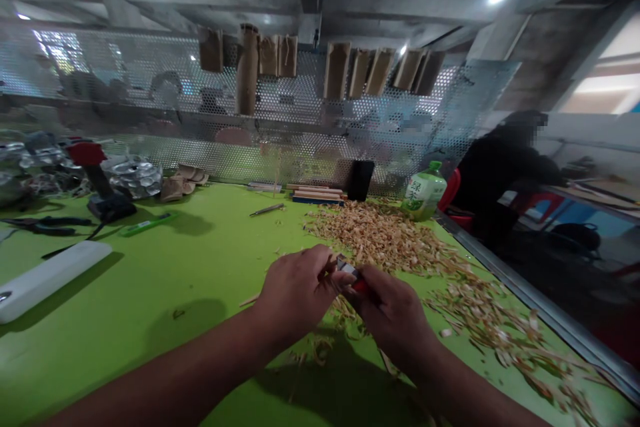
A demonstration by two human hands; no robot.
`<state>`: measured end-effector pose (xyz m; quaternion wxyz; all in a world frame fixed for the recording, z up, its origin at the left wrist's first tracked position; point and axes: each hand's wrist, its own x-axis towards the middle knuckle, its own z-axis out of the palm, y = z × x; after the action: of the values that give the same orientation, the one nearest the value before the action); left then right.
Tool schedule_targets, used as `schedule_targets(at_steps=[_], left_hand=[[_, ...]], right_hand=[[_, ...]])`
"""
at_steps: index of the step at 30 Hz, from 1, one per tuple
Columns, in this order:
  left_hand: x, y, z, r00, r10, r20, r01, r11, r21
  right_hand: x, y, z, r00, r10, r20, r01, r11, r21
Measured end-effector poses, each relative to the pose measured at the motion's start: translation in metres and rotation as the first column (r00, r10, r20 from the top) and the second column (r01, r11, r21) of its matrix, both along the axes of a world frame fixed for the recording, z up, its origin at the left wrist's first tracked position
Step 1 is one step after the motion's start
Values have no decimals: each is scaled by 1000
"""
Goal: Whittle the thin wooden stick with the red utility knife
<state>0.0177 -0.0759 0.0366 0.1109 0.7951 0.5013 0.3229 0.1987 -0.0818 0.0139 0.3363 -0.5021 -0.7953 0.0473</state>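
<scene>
My left hand (299,291) and my right hand (393,312) meet above the green table (150,320), both with fingers closed. My right hand grips a small tool with a red handle and a metal tip (350,271). My left hand pinches something thin against that tip; I cannot make out what it is. A heap of pale wood shavings (385,233) lies just beyond the hands and trails off to the right (500,327).
A green drink bottle (423,193) and a black phone (361,179) stand by the perforated metal screen (300,120). Wooden sticks (317,195), a red-topped power tool (97,180), pliers (45,225) and a white case (47,277) lie at left. A person in black (505,173) sits at right.
</scene>
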Motion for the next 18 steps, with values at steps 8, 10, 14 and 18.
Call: schedule_targets(at_steps=[8, 10, 14, 18], left_hand=[[0, 0, 1, 996, 3, 84, 0, 999, -33], [0, 1, 2, 994, 17, 111, -13, 999, -31], [-1, 4, 6, 992, 14, 124, -2, 995, -99], [0, 5, 8, 984, -106, 145, 121, 988, -97]], right_hand=[[0, -1, 4, 993, -72, -90, 71, 997, -15], [3, 1, 7, 971, -133, -199, 131, 991, -20], [7, 7, 9, 951, -85, -297, 74, 996, -48], [5, 12, 2, 969, 106, -224, -141, 979, -146]])
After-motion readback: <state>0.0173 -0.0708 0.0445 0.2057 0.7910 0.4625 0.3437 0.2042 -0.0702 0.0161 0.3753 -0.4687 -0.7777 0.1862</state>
